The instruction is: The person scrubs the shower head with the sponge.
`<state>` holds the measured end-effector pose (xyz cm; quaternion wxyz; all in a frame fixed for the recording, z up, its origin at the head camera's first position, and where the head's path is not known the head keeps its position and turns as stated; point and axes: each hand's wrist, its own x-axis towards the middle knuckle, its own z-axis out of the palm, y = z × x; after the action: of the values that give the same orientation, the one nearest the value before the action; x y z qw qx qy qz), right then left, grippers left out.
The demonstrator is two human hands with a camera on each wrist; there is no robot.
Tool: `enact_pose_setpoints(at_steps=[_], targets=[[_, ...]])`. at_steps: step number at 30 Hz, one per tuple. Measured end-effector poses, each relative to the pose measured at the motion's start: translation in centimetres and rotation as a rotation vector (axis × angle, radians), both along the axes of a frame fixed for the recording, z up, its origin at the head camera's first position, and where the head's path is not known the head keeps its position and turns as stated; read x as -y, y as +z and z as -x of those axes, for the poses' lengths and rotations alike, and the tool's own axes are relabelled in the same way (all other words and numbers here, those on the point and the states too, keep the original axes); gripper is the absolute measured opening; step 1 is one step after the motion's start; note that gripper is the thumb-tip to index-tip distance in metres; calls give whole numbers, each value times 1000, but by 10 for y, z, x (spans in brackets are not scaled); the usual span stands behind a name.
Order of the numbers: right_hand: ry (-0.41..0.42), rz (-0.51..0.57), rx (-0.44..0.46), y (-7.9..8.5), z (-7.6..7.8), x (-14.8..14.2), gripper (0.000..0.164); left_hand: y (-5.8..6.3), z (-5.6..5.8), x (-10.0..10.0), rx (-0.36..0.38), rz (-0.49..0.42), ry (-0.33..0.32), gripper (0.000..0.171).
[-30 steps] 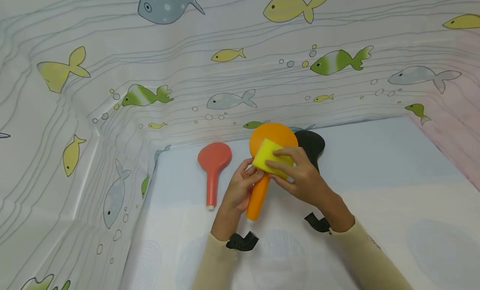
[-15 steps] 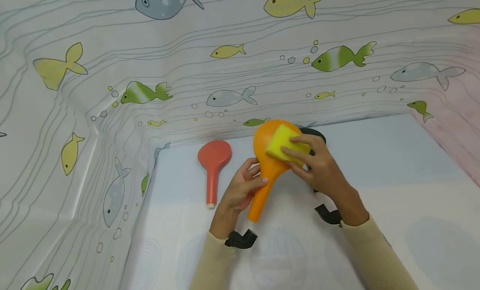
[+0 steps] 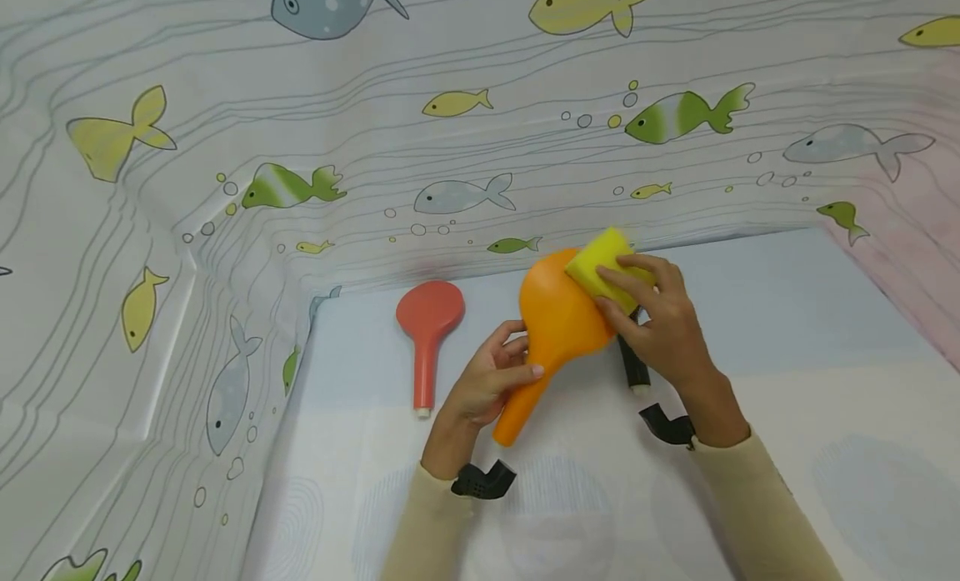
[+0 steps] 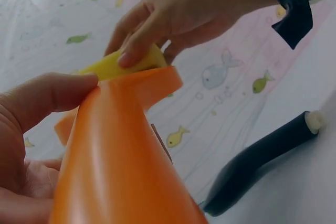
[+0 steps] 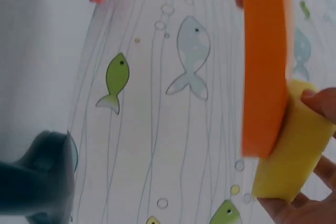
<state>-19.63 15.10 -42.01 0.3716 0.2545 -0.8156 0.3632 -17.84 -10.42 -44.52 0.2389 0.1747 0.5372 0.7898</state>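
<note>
An orange paddle-shaped thing (image 3: 558,310), with a broad round head and a thick tapering handle, is held tilted up in my left hand (image 3: 487,381). The thumb lies across the front of its neck, and the other fingers go behind. My right hand (image 3: 663,314) grips a yellow sponge (image 3: 603,264) against the upper right edge of the orange head. From the right wrist, the sponge (image 5: 294,145) is seen pressed to the broad side of the orange head (image 5: 265,77). In the left wrist view, the right hand (image 4: 157,24) appears beyond the orange neck (image 4: 115,156).
A red paddle-shaped thing (image 3: 429,318) with a pale handle tip lies on the pale table cover (image 3: 360,481) at the left. Behind my right hand lies a black one, mostly hidden, its handle (image 3: 633,364) showing. A fish-printed sheet (image 3: 375,147) rises behind and at the left.
My right hand has moved the sponge from the neck up and rightward across the orange head to its upper right edge. The left hand has tilted the orange thing further right.
</note>
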Motion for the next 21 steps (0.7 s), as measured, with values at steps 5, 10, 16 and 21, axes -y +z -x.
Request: enact_pose_setpoints(at_steps=[5,10,16,21], targets=[[142,-140,-50,2,-9,21,32,0,0,2,-23,17,35,46],[269,-275,-57,6,-26,41,44,2,2,2,-25,19,85,50],[292,-346,-82,10,-30,45,45,4,2,2,-15,69,127,53],[215,-275,-118,6,-21,39,43,4,0,-1,-31,145,100,53]])
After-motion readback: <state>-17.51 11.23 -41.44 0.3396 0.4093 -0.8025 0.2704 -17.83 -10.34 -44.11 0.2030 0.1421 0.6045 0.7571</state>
